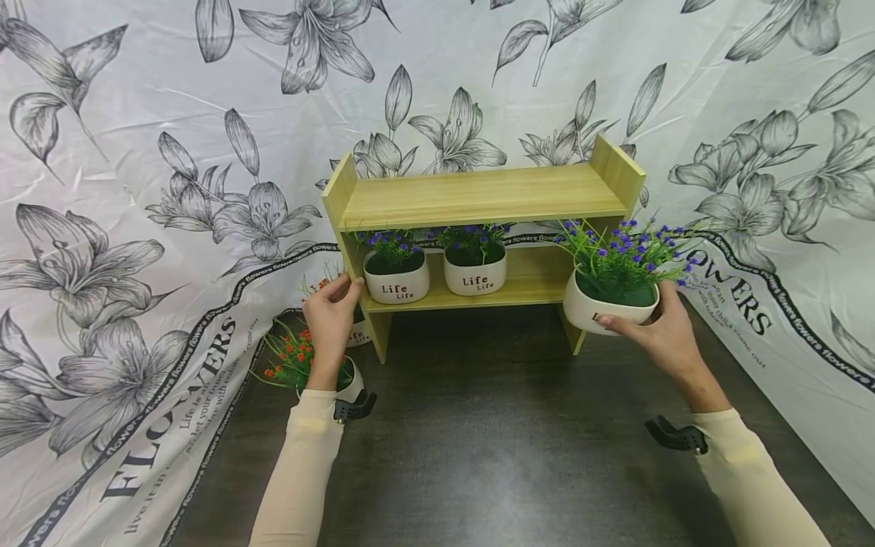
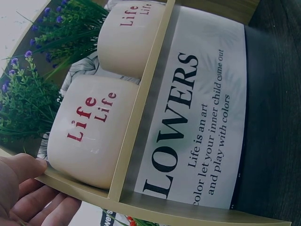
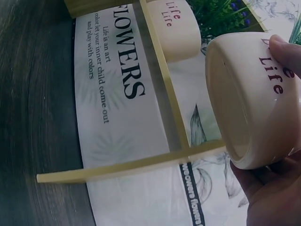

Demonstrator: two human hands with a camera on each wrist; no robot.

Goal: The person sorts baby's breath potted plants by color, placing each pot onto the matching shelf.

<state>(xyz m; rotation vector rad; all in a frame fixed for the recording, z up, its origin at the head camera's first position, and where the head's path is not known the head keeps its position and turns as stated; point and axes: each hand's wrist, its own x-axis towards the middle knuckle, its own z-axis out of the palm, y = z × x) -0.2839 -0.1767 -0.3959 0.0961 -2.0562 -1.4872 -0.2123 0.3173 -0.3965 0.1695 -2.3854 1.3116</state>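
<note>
My right hand (image 1: 659, 334) grips a white "Life" flowerpot (image 3: 263, 94) with purple artificial flowers (image 1: 629, 251), thumb over the lettering and fingers behind. This pot is held in front of the right end of the wooden shelf (image 1: 472, 196), its underside showing in the right wrist view. At the shelf's left side panel, my left hand (image 1: 331, 311) pinches the front edge, thumb inside and fingers outside. Two more purple-flowered pots stand on the lower board: a left flowerpot (image 2: 89, 132) near the left thumb and a middle flowerpot (image 1: 476, 272).
Left of the shelf, partly behind my left arm, a red-flowered pot (image 1: 352, 386) stands on the dark table (image 1: 478, 441); another white pot (image 1: 358, 334) sits behind it. A floral cloth (image 1: 225, 205) hangs around the back and sides.
</note>
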